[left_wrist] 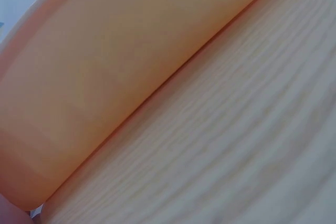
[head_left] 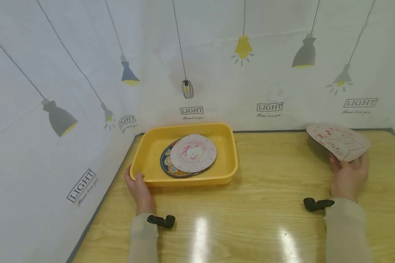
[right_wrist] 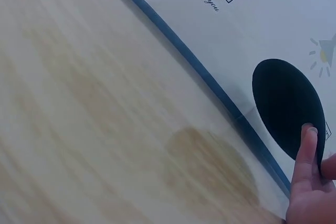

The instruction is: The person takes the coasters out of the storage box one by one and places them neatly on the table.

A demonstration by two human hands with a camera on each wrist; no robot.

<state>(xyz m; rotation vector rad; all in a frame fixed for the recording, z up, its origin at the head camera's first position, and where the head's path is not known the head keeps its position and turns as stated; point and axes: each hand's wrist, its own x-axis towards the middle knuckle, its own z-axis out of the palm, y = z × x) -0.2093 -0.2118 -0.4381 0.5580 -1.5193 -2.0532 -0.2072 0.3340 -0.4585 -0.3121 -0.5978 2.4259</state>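
At the tabletop's far right, my right hand (head_left: 349,179) pinches the near edge of a round pink mouse pad (head_left: 337,140) printed with a rabbit. The pad is held tilted above the table, and its black underside (right_wrist: 286,106) shows in the right wrist view. My left hand (head_left: 139,190) grips the near left corner of a yellow plastic tray (head_left: 184,181), thumb over the rim. Inside the tray, a pale round mouse pad (head_left: 194,153) with a pink print overlaps a dark blue one (head_left: 167,165). The left wrist view shows mostly the tray's outer wall (left_wrist: 121,51).
The tray stands on a wood-grain table (head_left: 250,219) near its back edge. Behind and to the left hangs a white sheet (head_left: 217,84) with printed lamps. A dark strip (head_left: 266,130) runs along the table's back edge.
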